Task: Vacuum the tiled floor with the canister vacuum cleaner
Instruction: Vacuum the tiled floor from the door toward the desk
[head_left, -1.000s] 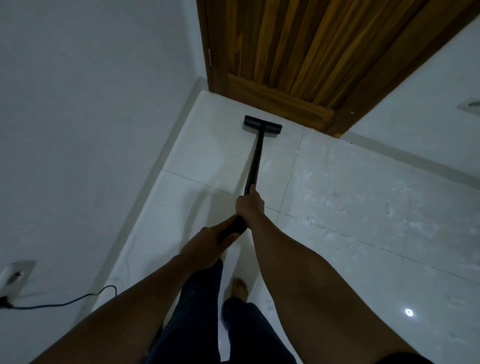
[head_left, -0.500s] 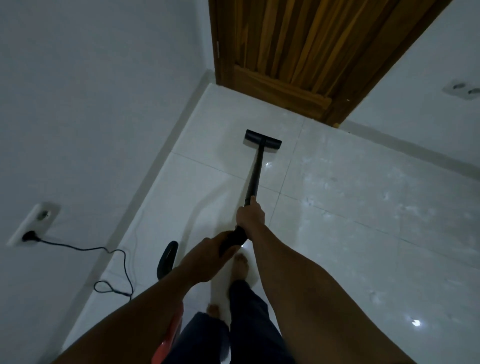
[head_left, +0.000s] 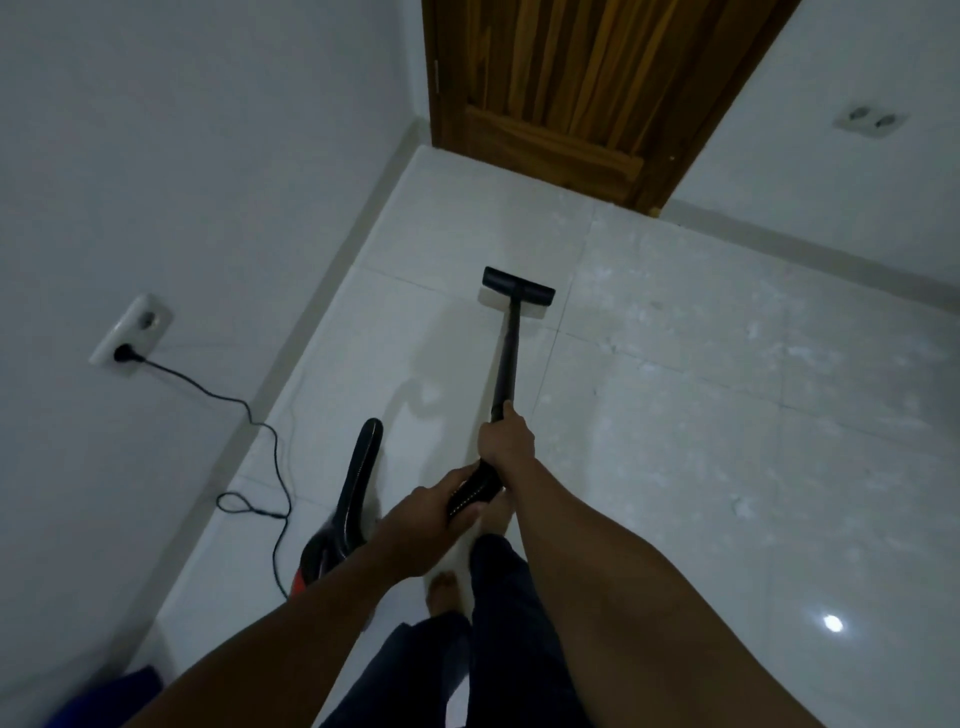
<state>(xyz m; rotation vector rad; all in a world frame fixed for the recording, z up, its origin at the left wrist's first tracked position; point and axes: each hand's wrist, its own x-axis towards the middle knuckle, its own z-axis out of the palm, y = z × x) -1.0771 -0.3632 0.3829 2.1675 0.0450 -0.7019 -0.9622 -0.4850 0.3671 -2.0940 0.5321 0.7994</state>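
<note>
A black vacuum wand (head_left: 508, 358) runs from my hands down to a flat black floor head (head_left: 518, 286) resting on the white tiled floor (head_left: 701, 426). My right hand (head_left: 506, 440) grips the wand higher up. Just behind it, my left hand (head_left: 434, 506) is wrapped around the ribbed black hose end (head_left: 470, 492). The canister (head_left: 327, 556), black with a red underside and a tall black handle, stands on the floor to the left of my legs, partly hidden by my left forearm.
A black power cord (head_left: 260, 457) loops over the floor from a wall socket (head_left: 132, 336) on the left wall. A wooden door (head_left: 582, 88) fills the far corner. Another socket (head_left: 870, 121) sits on the right wall. My bare feet (head_left: 444, 590) stand below the hands. Something blue (head_left: 111, 699) lies bottom left.
The floor head has been drawn back from the door toward me. The view has backed away, and the canister, cord and left wall socket have come into sight.
</note>
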